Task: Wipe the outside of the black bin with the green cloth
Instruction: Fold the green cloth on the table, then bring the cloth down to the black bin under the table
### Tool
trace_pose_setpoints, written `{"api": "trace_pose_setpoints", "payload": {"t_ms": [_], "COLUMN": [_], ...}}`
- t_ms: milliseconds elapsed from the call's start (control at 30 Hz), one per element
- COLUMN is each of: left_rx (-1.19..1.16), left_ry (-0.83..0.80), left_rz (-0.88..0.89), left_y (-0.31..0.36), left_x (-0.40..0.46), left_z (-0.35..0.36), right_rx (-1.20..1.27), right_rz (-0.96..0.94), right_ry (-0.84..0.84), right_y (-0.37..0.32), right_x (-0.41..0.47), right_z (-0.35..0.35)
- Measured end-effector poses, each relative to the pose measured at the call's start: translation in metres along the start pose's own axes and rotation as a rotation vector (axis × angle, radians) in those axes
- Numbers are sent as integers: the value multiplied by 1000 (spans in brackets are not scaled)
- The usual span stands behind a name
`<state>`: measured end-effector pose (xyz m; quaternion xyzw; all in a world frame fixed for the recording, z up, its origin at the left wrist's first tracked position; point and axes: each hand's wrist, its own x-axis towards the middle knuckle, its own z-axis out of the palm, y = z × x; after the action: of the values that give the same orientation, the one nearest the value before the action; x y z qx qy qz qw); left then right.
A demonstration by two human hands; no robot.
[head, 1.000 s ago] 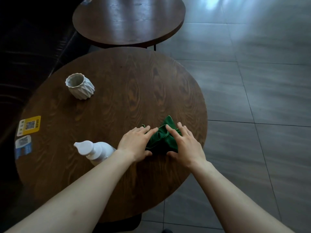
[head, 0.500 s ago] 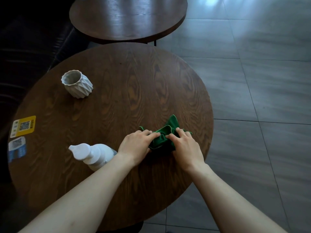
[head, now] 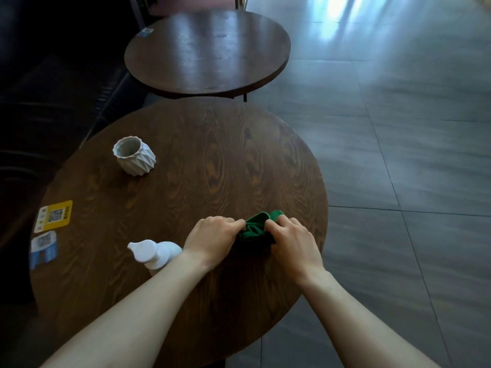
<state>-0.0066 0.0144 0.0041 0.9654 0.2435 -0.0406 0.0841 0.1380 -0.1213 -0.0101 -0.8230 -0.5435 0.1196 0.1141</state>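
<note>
The green cloth (head: 256,228) lies bunched on the near right part of the round wooden table (head: 207,160). My left hand (head: 211,239) grips its left side with curled fingers. My right hand (head: 293,241) grips its right side, and a corner of cloth pokes out above the knuckles. Most of the cloth is hidden between the two hands. No black bin is in view.
A white pump bottle (head: 155,252) stands just left of my left wrist. A white ribbed cup (head: 134,155) sits at the far left of the table. Two stickers (head: 54,215) lie near its left edge. A second round table (head: 207,51) stands behind; grey tiled floor (head: 398,155) lies to the right.
Both hands have closed from flat, spread fingers into fists around the cloth, gathering it into a tighter bundle. The camera has tilted up, showing more of the far table.
</note>
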Motion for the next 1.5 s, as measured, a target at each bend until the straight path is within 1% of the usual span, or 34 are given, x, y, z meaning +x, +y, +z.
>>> {"api": "trace_pose_setpoints", "payload": {"t_ms": [200, 400, 467, 533, 567, 667, 733, 833, 967, 1200, 1433, 1500], "left_rx": [21, 83, 85, 95, 70, 102, 107, 118, 119, 48, 50, 56], "left_ry": [48, 158, 198, 219, 237, 286, 329, 386, 450, 500, 485, 472], "left_rz": [-15, -33, -46, -51, -60, -87, -96, -121, -136, -139, -153, -147], "left_y": [12, 28, 36, 38, 41, 47, 50, 51, 49, 38, 29, 31], "left_x": [-11, -33, -53, -58, -65, -100, -125, -167, -234, -349, -463, -478], "left_z": [-64, -151, -190, -205, -218, -261, -286, -315, -335, -343, -323, -315], "right_rx": [-60, -98, -99, -115, -93, -107, -94, -110, -104, -111, -90, -87], "right_rz": [-36, -74, -98, -115, -118, -152, -175, -194, -216, -229, -234, -228], "right_ry": [62, 144, 170, 196, 218, 261, 305, 329, 359, 385, 375, 365], "right_y": [-17, -48, -67, -74, -82, -113, -134, -167, -217, -300, -372, -377], "right_x": [-5, -19, -36, -39, -44, -68, -84, -109, -149, -232, -315, -331], "right_z": [-66, -150, -190, -201, -214, -253, -274, -298, -311, -298, -266, -256]}}
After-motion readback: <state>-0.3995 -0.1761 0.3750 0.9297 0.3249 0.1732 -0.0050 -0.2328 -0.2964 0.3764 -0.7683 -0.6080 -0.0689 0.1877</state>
